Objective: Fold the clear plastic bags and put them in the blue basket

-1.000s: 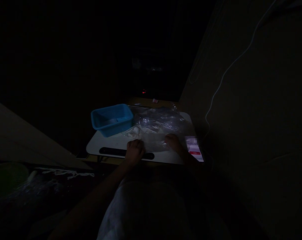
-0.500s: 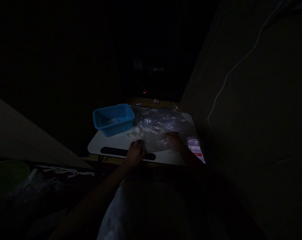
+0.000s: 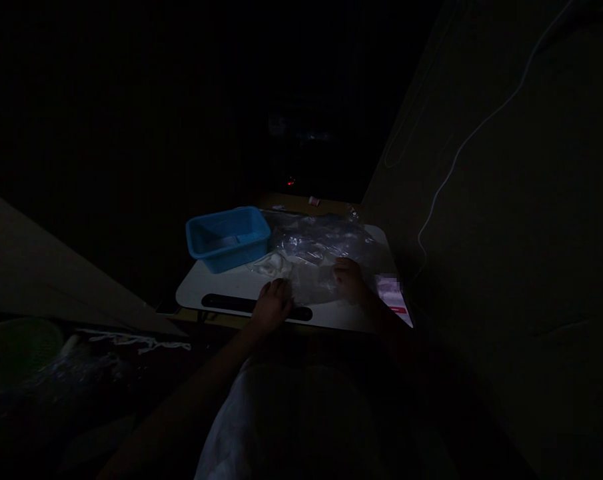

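Observation:
Clear plastic sheeting [image 3: 314, 283] lies flat on a small white table [image 3: 194, 287], between my two hands. My left hand [image 3: 272, 303] rests at its left edge, near the table's front, with the fingers curled down; whether they pinch the plastic is too dark to tell. On the right side of the sheet sits my right hand [image 3: 348, 277], fingers bent in and closed, what is in them hidden. Behind, more crumpled, shiny plastic [image 3: 321, 240] covers the back of the table. A whitish crumpled bundle [image 3: 274, 265] is just beyond my left hand.
A blue basin [image 3: 231, 257] stands at the table's back left. A lit phone [image 3: 394, 300] lies at the right edge. Along the right wall hangs a white cable [image 3: 451, 167]. A green basket [image 3: 18, 353] is low at the left. The room is very dark.
My right hand has shifted slightly over the plastic and appears less blurred. My left hand stays at nearly the same spot.

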